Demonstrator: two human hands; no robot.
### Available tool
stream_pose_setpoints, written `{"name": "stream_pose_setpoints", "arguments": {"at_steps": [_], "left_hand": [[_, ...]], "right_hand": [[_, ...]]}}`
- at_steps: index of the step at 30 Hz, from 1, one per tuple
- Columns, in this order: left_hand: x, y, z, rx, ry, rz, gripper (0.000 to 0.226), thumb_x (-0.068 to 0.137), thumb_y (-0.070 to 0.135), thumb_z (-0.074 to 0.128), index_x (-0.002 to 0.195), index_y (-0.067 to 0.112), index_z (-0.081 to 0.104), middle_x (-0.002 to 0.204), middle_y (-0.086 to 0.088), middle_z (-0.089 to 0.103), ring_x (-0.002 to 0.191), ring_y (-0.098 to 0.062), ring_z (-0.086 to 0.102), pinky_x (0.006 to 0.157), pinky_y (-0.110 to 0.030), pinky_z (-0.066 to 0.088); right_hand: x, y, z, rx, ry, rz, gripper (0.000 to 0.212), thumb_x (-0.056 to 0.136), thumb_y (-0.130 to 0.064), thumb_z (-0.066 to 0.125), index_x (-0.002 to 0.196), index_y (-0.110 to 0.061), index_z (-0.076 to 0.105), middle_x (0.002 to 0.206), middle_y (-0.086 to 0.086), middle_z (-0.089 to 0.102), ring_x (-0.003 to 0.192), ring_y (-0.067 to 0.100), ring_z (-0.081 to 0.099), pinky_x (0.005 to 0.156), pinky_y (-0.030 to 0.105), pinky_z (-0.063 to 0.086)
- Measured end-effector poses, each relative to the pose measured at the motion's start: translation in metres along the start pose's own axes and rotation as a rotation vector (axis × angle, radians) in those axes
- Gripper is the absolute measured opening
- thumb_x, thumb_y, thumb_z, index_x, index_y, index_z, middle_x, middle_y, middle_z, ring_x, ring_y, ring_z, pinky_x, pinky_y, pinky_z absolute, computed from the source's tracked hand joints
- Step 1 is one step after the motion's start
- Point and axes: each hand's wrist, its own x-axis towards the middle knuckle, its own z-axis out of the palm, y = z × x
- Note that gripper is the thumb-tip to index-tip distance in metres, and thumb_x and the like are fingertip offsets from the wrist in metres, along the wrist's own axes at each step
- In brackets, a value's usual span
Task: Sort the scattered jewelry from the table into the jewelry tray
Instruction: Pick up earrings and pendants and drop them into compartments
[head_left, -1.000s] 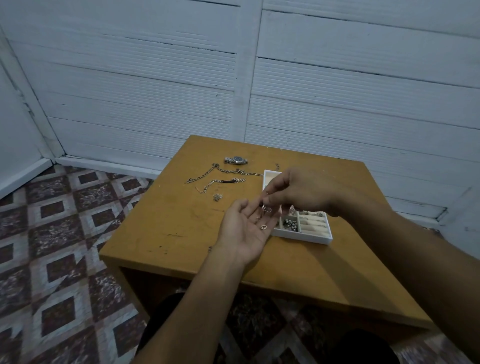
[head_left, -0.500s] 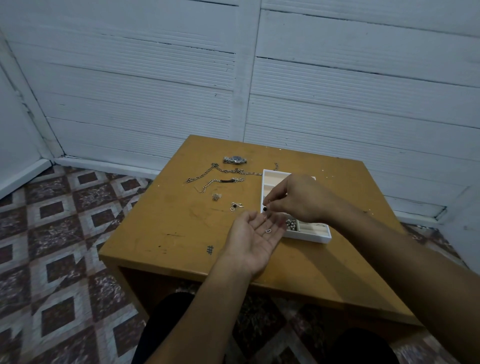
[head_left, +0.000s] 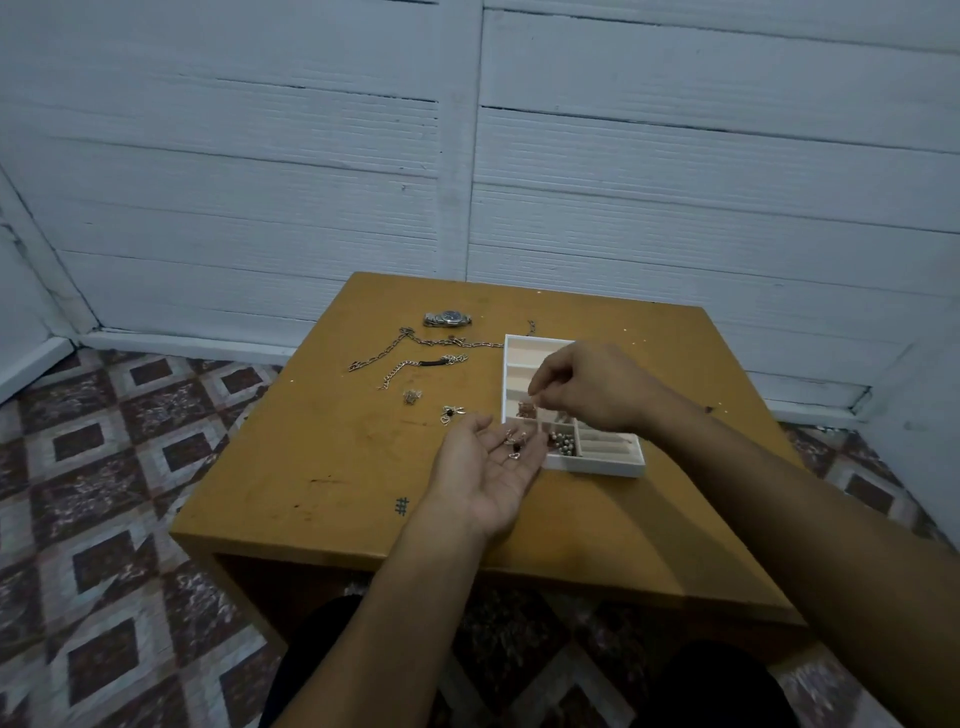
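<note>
Fingers of the right hand are pinched together over the middle compartments of the jewelry tray; whether they hold a piece is too small to tell. The left hand lies palm up, fingers relaxed, at the tray's near-left corner, carrying small charms. Farther out on the table lie a pendant, chains and a watch.

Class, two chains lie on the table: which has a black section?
The shorter chain, the nearer one, has a black bar mid-length; the longer chain shows only metal links.
</note>
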Motion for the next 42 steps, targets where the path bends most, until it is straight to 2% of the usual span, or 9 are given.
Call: {"name": "stream_pose_setpoints", "arguments": {"at_steps": [6,11,16,19,25,29,33,38,42], "left_hand": [[0.011,0.017,0.015,0.083,0.026,0.043,0.032,0.097,0.020,0.046,0.113,-0.007,0.053,0.107,-0.025,0.059,0.104,-0.037,0.059,0.091,-0.040,0.051],[0.031,0.025,0.029,0.251,0.034,0.045,0.032,0.096,0.022,0.048,0.114,-0.004,0.052,0.114,-0.021,0.057,0.107,-0.031,0.059,0.092,-0.036,0.052],[0.051,0.020,0.046,0.371,0.045,0.013,0.035,0.095,0.025,0.049,0.116,-0.003,0.049,0.104,-0.017,0.050,0.081,-0.022,0.053,0.095,-0.035,0.049],[0.058,0.016,0.054,0.415,0.040,-0.015,0.039,0.095,0.027,0.049,0.119,-0.005,0.047,0.115,-0.022,0.050,0.089,-0.028,0.053,0.090,-0.034,0.049],[0.067,0.013,0.057,0.480,0.066,-0.021,0.054,0.094,0.027,0.048,0.136,-0.007,0.040,0.140,-0.027,0.041,0.134,-0.039,0.036,0.114,-0.042,0.032],[0.067,0.013,0.061,0.505,0.053,-0.031,0.057,0.095,0.027,0.046,0.140,-0.007,0.035,0.147,-0.029,0.033,0.141,-0.042,0.024,0.114,-0.041,0.026],[0.066,0.013,0.063,0.521,0.055,-0.038,0.060,0.095,0.028,0.045,0.142,-0.007,0.032,0.150,-0.030,0.028,0.143,-0.042,0.017,0.117,-0.044,0.021],[0.063,0.014,0.067,0.528,0.046,-0.025,0.056,0.094,0.028,0.046,0.139,-0.004,0.037,0.152,-0.024,0.028,0.145,-0.035,0.018,0.117,-0.041,0.019],[0.066,0.022,0.074,0.531,0.035,-0.002,0.051,0.095,0.028,0.047,0.133,-0.005,0.043,0.145,-0.026,0.037,0.141,-0.042,0.024,0.115,-0.043,0.024]], "right_hand": [[0.008,0.030,-0.021,0.362,0.121,0.163,0.008,0.088,-0.013,0.065,0.088,-0.012,0.072,0.080,-0.002,0.068,0.063,0.010,0.056,0.053,0.024,0.040],[0.010,0.042,-0.012,0.360,0.119,0.199,0.010,0.089,-0.013,0.063,0.091,-0.009,0.072,0.085,0.004,0.069,0.061,0.008,0.058,0.051,0.024,0.041],[0.015,0.048,-0.005,0.356,0.114,0.202,0.012,0.090,-0.012,0.061,0.091,-0.007,0.073,0.089,0.009,0.072,0.062,0.009,0.058,0.051,0.025,0.040],[0.017,0.054,-0.005,0.366,0.116,0.217,0.012,0.089,-0.012,0.062,0.090,-0.008,0.073,0.093,0.008,0.072,0.061,0.009,0.059,0.051,0.026,0.040],[0.019,0.065,-0.003,0.367,0.128,0.226,0.012,0.087,-0.009,0.061,0.088,-0.007,0.073,0.089,0.005,0.071,0.059,0.011,0.061,0.050,0.019,0.045],[0.018,0.068,-0.001,0.358,0.120,0.225,0.013,0.089,-0.008,0.060,0.086,-0.009,0.073,0.081,0.001,0.069,0.056,0.009,0.060,0.048,0.014,0.045],[0.018,0.068,-0.001,0.363,0.125,0.226,0.015,0.088,-0.010,0.061,0.080,-0.015,0.073,0.078,-0.001,0.068,0.057,0.010,0.061,0.053,0.020,0.047],[0.018,0.068,0.000,0.363,0.127,0.225,0.013,0.088,-0.010,0.062,0.081,-0.013,0.073,0.079,0.000,0.069,0.056,0.010,0.061,0.058,0.026,0.051],[0.017,0.066,0.000,0.360,0.136,0.221,0.013,0.088,-0.011,0.062,0.081,-0.013,0.073,0.079,0.000,0.070,0.055,0.008,0.061,0.060,0.027,0.051]]}}
